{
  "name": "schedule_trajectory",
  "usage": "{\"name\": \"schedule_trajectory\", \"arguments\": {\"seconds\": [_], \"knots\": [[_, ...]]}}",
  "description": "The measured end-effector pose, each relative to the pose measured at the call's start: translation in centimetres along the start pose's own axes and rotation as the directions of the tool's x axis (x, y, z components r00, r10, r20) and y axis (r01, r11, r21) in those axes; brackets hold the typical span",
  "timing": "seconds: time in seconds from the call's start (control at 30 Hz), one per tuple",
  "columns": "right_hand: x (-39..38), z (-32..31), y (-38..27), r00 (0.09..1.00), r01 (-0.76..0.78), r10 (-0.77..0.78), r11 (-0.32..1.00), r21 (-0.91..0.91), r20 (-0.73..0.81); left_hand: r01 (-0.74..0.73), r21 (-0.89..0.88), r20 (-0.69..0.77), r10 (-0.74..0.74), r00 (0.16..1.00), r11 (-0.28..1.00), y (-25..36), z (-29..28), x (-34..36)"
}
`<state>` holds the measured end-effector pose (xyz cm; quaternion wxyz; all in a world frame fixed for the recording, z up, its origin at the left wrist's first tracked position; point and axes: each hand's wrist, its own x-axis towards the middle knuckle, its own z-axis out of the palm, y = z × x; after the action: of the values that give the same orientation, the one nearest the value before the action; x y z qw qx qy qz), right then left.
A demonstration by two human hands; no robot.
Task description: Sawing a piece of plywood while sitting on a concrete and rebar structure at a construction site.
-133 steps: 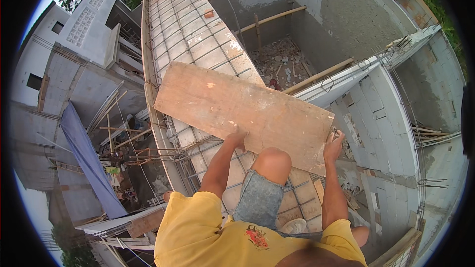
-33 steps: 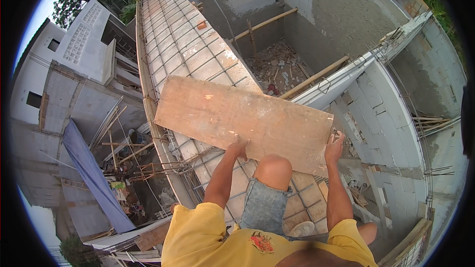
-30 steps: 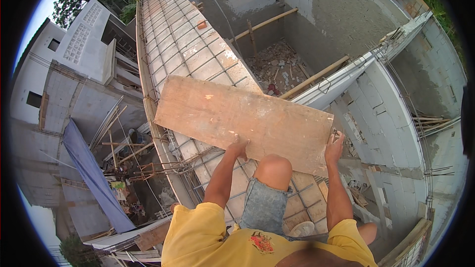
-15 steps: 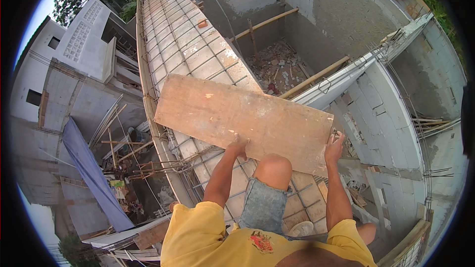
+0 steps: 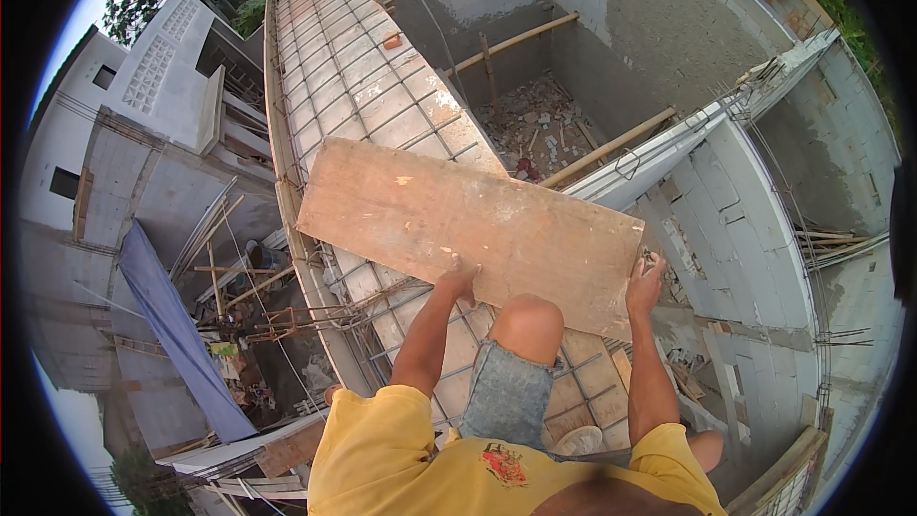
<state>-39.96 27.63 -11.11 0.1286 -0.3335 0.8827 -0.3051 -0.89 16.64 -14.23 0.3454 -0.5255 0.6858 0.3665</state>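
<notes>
A long, worn plywood board (image 5: 468,229) lies slantwise in front of me, above a slab form covered with a steel rebar grid (image 5: 353,86). My left hand (image 5: 458,279) grips its near edge around the middle, thumb on the top face and the other fingers partly hidden at the edge. At the board's right end, my right hand (image 5: 646,279) is closed around the short edge. My bent knee (image 5: 528,330) is just below the board's near edge; whether it touches the board I cannot tell.
Left of the form, its timber edge (image 5: 283,162) borders a drop to a lower level with a blue tarp (image 5: 181,334). On the right, a deep room with rubble (image 5: 540,129) lies between block walls. Bamboo poles (image 5: 611,148) span that room. A brick piece (image 5: 393,41) sits on the form.
The board's far left end has risen very slightly in the picture. Both hands keep their hold and have hardly moved.
</notes>
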Motion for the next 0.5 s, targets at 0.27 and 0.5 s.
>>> {"name": "schedule_trajectory", "arguments": {"seconds": [0.27,0.5], "knots": [[-0.1,-0.3,0.0,1.000,0.005,-0.005,1.000,0.020,-0.004,0.015,0.028,0.022,-0.015,1.000,0.999,0.6,-0.3,0.0],[-0.3,-0.1,-0.2,0.998,0.047,-0.046,0.999,0.025,-0.034,0.019,-0.020,-0.046,-0.020,0.999,1.000,-0.6,1.2,1.4]]}}
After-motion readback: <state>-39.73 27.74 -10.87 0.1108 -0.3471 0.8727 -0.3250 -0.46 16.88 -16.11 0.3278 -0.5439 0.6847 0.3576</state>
